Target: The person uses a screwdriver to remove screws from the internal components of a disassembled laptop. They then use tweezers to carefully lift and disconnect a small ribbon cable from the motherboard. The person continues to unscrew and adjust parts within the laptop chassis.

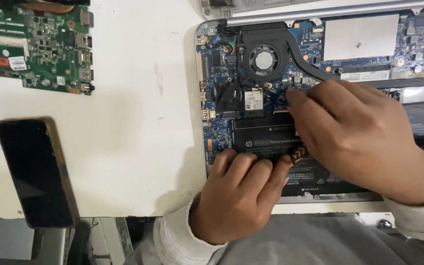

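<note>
An opened laptop (212, 73) lies on a white table (138, 147), its fan (264, 60) and blue board exposed. The left hand (239, 196) rests curled on the black battery (271, 140). The right hand (359, 132) presses fingertips at the battery's top edge. A green circuit board (40, 46) and a dark phone (35, 172) lie to the left.

Between the opened laptop (320, 73) and the black phone (35, 172) the white table (133, 122) lies bare, a wide lane for a hand. The green circuit board (40, 44) blocks the far left corner. Over the laptop's battery (271, 137), the left hand (239, 196) and right hand (364, 137) crowd the near half; the fan (263, 60) sits uncovered.
</note>
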